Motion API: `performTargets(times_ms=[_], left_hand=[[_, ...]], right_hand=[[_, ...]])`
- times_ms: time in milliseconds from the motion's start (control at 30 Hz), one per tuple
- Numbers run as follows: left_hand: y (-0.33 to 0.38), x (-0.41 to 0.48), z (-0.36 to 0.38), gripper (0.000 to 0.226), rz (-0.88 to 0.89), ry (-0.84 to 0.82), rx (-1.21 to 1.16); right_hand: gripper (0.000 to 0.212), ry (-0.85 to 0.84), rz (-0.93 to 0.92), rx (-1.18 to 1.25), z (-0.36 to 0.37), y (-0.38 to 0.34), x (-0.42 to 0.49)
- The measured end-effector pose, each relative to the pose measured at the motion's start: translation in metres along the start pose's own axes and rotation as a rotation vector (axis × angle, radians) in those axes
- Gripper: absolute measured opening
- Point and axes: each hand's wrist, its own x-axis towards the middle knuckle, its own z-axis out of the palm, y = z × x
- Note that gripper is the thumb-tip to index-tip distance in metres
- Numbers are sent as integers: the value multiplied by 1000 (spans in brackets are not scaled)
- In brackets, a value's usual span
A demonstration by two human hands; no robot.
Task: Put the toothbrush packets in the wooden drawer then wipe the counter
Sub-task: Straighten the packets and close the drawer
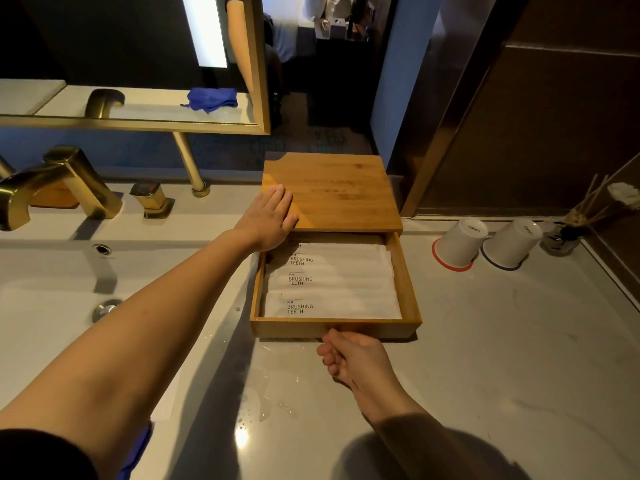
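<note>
A wooden box (332,192) stands on the grey counter (485,358), and its drawer (407,278) is pulled out toward me. Several white toothbrush packets (332,282) printed "BRUSHING TEETH" lie flat inside the drawer. My left hand (268,216) rests flat, fingers apart, on the box's top at its front left corner. My right hand (349,355) is at the drawer's front panel, fingers curled and touching its lower edge. A blue cloth (138,448) lies under my left forearm at the counter's near edge; its mirror image (211,98) shows in the mirror.
A white sink basin (52,306) with a gold faucet (59,188) and handle (152,199) lies to the left. Two upturned white cups (460,242) (512,242) and a reed diffuser (568,233) stand at the back right. Water drops dot the counter near the drawer.
</note>
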Motion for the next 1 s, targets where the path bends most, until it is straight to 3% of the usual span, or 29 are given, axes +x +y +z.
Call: performTargets(times_ms=[433,1000], left_hand=[[-2,1,4,62,22,6,-12],[0,-3,-3,61,12,-12,-49]], right_hand=[[26,165,-271,-318,12,13,0],[28,402,-521,-834,43,-68,104]])
